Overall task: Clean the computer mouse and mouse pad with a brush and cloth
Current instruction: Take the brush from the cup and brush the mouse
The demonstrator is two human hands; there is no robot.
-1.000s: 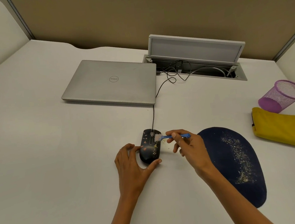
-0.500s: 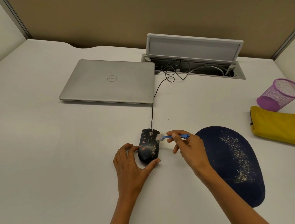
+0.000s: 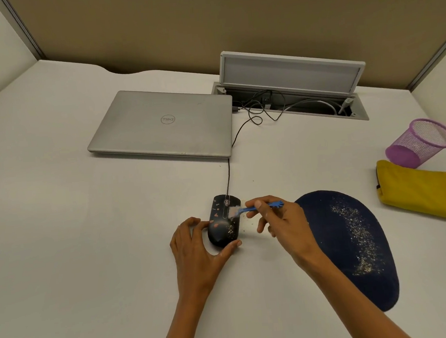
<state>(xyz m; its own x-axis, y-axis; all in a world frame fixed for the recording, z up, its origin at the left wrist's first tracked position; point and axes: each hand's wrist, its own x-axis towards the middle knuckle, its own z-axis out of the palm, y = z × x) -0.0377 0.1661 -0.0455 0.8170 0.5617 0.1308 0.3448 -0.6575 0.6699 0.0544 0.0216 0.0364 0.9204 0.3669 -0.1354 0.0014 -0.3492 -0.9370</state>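
Observation:
A black wired mouse [image 3: 222, 222] with pale crumbs and reddish specks on its top lies on the white desk. My left hand [image 3: 196, 247] grips it from the near side, thumb on its right edge and fingers on its left. My right hand [image 3: 282, 223] pinches a small blue brush [image 3: 257, 207], whose white bristles touch the mouse's top right. A dark blue mouse pad [image 3: 329, 240] strewn with a band of crumbs lies just right of my right hand. A folded yellow cloth [image 3: 421, 190] rests at the desk's right edge.
A shut silver laptop [image 3: 165, 122] sits behind the mouse, whose cable [image 3: 229, 173] runs to its right side. Behind that, an open cable hatch [image 3: 291, 96] holds wires. A purple mesh cup [image 3: 420, 141] lies tipped beside the cloth. Loose crumbs lie on the desk [image 3: 61, 235] right of the mouse.
The brush bristles have slid from beside the mouse's right edge onto its top. My left hand keeps its hold on the mouse.

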